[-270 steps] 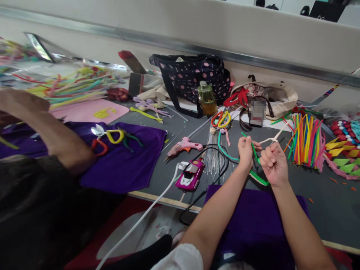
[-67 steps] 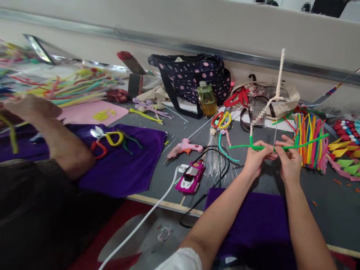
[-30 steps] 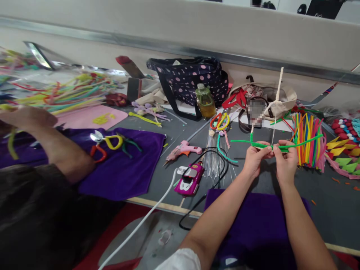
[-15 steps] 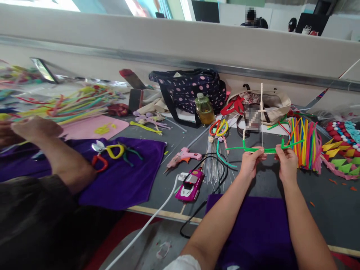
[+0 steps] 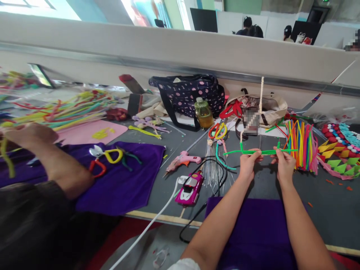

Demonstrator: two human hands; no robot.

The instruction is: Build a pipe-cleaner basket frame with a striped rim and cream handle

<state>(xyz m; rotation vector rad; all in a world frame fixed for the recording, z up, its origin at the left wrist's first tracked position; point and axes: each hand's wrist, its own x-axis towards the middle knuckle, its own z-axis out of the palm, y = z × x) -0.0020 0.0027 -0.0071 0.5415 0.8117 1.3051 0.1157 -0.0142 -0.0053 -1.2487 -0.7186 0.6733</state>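
Both hands raised just above the grey worktop (image 5: 323, 202), holding a green pipe cleaner (image 5: 260, 152) stretched level between them. Left hand (image 5: 248, 165) grip pinched together on the green strand near its middle-left; right hand (image 5: 284, 165) grip pinched on it just to the right, a short bare stretch of green showing between the two pinches. Green ends stick out past both grips, left end toward the teal pipe cleaner (image 5: 222, 159), right end in front of the bundle of coloured pipe cleaners (image 5: 300, 146). A cream pipe cleaner (image 5: 261, 97) stands upright from the green one between the hands; cannot tell how it is attached. Purple cloth (image 5: 253, 232) lies under the forearms. Pink glue gun (image 5: 184, 159) and pink toy car (image 5: 189, 184) sit well left of the hands. Another person's arm (image 5: 53, 161) rests on the far-left purple cloth (image 5: 126, 176).
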